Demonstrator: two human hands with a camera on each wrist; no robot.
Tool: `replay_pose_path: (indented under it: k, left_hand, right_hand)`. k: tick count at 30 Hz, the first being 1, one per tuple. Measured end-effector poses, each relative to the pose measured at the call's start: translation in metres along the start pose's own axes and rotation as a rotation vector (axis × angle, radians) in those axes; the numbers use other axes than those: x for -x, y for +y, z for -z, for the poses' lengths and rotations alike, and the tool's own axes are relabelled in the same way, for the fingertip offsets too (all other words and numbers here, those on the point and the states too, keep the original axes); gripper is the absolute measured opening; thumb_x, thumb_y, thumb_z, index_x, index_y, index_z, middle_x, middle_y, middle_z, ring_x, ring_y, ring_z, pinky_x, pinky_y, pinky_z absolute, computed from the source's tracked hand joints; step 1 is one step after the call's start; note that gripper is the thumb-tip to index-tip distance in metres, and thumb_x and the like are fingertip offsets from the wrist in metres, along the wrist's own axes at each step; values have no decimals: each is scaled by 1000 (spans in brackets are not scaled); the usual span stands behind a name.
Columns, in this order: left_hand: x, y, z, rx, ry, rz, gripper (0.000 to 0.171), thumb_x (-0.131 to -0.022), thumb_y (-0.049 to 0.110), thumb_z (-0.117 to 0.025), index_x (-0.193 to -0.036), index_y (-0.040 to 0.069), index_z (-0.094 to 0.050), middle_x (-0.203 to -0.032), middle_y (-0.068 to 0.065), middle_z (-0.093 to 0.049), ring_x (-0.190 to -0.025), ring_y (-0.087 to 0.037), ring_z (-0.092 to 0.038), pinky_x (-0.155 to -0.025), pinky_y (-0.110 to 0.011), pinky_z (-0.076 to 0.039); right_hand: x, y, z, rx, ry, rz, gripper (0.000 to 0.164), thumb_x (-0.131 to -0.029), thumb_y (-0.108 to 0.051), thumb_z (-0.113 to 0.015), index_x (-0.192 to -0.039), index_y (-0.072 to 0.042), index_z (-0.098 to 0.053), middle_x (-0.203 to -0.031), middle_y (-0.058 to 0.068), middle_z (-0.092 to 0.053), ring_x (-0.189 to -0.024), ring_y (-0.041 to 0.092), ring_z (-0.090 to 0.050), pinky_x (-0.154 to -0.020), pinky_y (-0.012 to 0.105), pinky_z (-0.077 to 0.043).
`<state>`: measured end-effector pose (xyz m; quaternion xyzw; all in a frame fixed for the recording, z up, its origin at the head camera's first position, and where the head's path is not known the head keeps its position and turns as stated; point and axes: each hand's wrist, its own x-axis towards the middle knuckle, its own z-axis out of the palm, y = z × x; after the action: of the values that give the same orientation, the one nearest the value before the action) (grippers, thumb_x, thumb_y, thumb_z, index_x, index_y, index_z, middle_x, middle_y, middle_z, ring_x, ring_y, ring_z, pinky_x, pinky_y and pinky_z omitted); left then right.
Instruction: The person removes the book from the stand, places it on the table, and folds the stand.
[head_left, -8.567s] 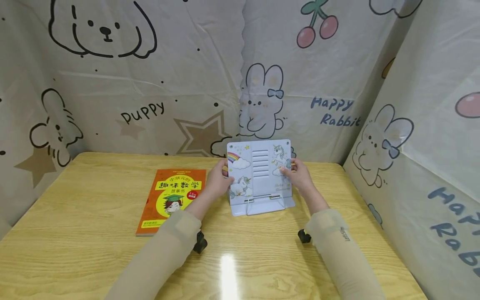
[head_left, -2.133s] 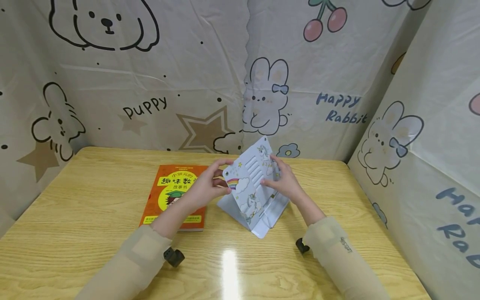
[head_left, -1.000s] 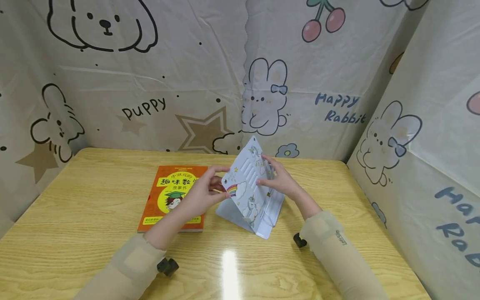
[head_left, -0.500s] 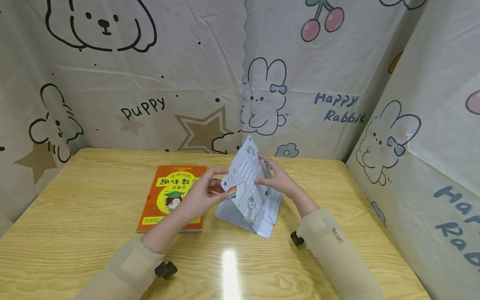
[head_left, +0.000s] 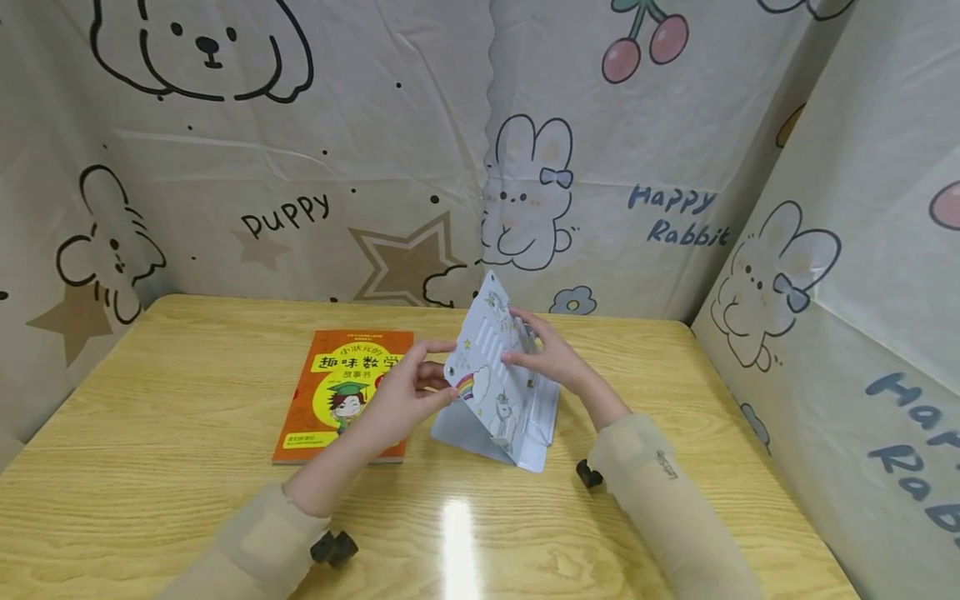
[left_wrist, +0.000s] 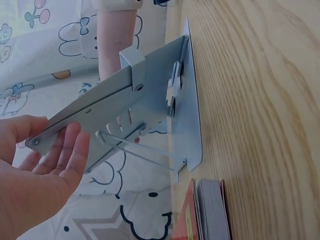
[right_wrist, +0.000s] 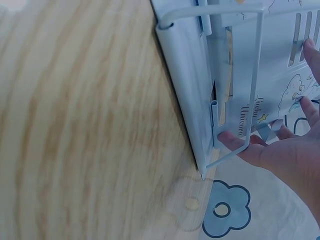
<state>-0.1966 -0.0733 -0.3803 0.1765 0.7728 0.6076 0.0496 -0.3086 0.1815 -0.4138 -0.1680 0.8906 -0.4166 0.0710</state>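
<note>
A unicorn-print book stand (head_left: 489,383) stood on the wood-grain table (head_left: 525,533), gripped from both sides.
An orange math storybook (head_left: 337,400) lay to its left; the left hand (head_left: 397,390) pinched the slanted panel's corner between thumb and fingers, while the right hand (head_left: 557,358) grasped the opposite edge; cartoon-print cloth (head_left: 360,142) hung behind.

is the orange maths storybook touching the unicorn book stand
Apart: the head view shows bare wooden table between the orange maths storybook and the unicorn book stand.
</note>
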Motion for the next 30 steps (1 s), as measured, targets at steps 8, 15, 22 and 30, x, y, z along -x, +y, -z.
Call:
replay_pose_path:
  k: [8,15,22,30]
  left_hand:
    - [3,4,-5,3,35,5,48,-81,11,-63,-123,22,-42,-102,-5,-62,-88,-19,-57,-75,-25,-51]
    - [6,7,-9,2,70,1,49,-81,8,-63,-122,22,-42,-101,-4,-62,-87,-18,-57,-75,-26,-51]
    - [8,7,-13,7,94,5,50,-80,8,-64,-122,24,-43,-101,-4,-63,-87,-18,-58,-75,-26,-51]
    - [15,22,-17,41,109,26,48,-80,3,-63,-122,16,-43,-102,-10,-62,-88,-21,-58,-76,-25,-51]
  right_hand:
    - [-2,-2,1,-40,-28,5,82,-70,-46,-70,-138,-38,-24,-147,1,-17,-132,31,-19,-102,56,-21]
    - [-6,0,0,-11,-44,3,82,-70,-50,-68,-137,-41,-23,-147,1,-18,-131,30,-21,-101,56,-23]
    - [-8,-1,0,-26,-60,22,83,-69,-50,-69,-138,-39,-24,-145,1,-20,-130,29,-23,-100,57,-24]
    - [-12,2,0,-37,-94,45,80,-72,-47,-68,-138,-38,-24,-146,0,-19,-132,29,-20,-99,58,-23]
